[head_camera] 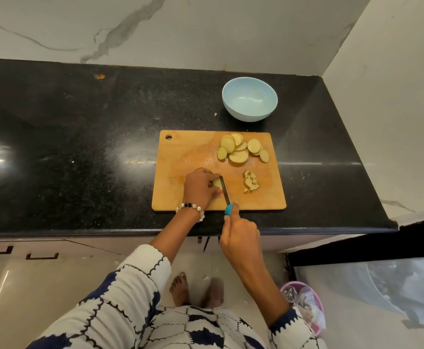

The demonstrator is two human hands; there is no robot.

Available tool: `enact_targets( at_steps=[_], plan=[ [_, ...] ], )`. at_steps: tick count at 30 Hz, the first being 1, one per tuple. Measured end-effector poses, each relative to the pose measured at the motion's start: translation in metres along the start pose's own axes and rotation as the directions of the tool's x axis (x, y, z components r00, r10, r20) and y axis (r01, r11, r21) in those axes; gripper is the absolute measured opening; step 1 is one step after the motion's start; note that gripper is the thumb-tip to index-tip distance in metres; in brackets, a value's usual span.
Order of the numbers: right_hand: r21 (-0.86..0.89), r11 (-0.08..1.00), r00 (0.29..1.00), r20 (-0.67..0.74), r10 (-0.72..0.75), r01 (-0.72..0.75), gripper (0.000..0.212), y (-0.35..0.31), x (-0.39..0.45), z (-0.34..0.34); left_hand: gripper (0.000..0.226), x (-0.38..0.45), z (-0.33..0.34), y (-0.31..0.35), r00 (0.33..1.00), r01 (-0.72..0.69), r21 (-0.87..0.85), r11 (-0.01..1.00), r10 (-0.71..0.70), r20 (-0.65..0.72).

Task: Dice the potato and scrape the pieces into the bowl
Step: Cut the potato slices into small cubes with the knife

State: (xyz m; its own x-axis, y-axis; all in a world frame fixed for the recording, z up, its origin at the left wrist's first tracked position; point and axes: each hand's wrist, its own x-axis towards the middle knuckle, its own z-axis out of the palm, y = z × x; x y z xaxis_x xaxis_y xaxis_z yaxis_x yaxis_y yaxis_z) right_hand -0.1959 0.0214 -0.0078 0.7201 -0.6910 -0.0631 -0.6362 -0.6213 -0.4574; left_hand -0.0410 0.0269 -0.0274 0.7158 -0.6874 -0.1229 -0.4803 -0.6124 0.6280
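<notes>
A wooden cutting board (190, 157) lies on the black counter. Round potato slices (238, 149) are heaped at its far right, and a small pile of cut potato pieces (250, 182) sits below them. My left hand (198, 186) curls its fingers over a stack of potato slices (216, 183) near the board's front. My right hand (240, 229) grips a knife by its blue handle (228, 210); the blade (224, 188) rests against the held slices. An empty light blue bowl (250, 99) stands behind the board.
The black granite counter (80, 147) ends at a marble wall behind and a wall corner on the right. A pink bin (306, 306) with a plastic bag stands on the floor at lower right. My bare feet are below the counter edge.
</notes>
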Motion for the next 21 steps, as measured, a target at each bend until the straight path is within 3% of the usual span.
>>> enact_targets(
  at_steps=[10, 19, 21],
  plan=[
    [-0.173, 0.984, 0.992, 0.102, 0.069, -0.051, 0.06, -0.011, 0.013, 0.011, 0.042, 0.0, 0.005, 0.0, 0.998, 0.039, 0.005, 0.999, -0.039, -0.043],
    [-0.156, 0.988, 1.0, 0.012, -0.008, 0.01, 0.071, 0.005, -0.034, 0.017, 0.04, -0.002, 0.006, 0.002, 0.996, 0.063, -0.013, 0.998, -0.063, -0.069],
    [-0.091, 0.996, 0.999, 0.045, -0.009, 0.013, 0.064, 0.008, -0.045, 0.011, 0.041, -0.002, 0.004, 0.003, 0.996, 0.059, -0.006, 0.998, -0.059, -0.061]
  ],
)
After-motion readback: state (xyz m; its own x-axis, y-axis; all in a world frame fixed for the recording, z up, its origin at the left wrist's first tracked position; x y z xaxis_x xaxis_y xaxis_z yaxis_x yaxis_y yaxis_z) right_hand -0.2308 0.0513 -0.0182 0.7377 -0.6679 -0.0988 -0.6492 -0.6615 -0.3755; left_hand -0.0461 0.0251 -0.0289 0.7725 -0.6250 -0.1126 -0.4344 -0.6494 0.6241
